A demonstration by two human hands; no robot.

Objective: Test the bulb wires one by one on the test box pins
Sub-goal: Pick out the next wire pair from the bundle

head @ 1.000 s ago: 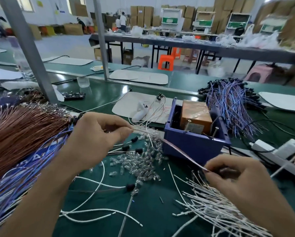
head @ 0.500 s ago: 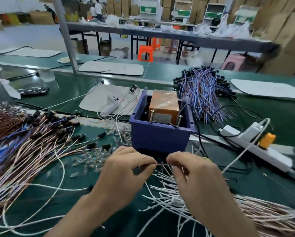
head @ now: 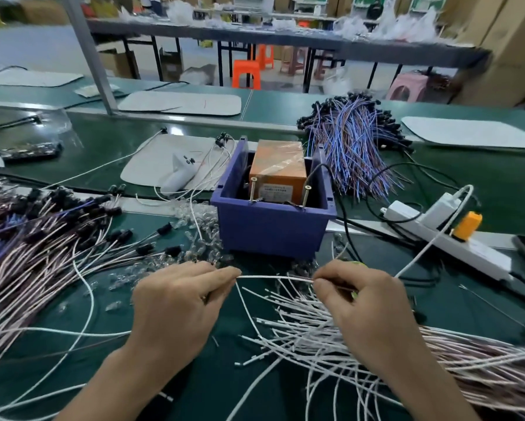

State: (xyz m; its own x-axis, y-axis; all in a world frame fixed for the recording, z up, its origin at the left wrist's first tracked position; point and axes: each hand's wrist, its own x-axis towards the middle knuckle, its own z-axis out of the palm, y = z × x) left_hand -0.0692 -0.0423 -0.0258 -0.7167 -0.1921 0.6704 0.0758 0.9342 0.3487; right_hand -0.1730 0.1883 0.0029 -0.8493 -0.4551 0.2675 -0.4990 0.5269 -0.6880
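Green bench [head: 483, 183]: blue box [head: 270, 229], wire bundles [head: 355, 153], power strip [head: 455, 238].

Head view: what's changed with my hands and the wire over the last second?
The left hand swung in from the wire bundle at the left to meet the right hand in front of the blue box; they then drew slightly apart, stretching the white wire level between them. Unchanged: both hands' fingers pinch the wire, and it has not touched the box pins.

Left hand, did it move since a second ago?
Yes. The left hand was out to the left of the blue box; now it sits just in front of it, near the right hand, both pinching one wire.
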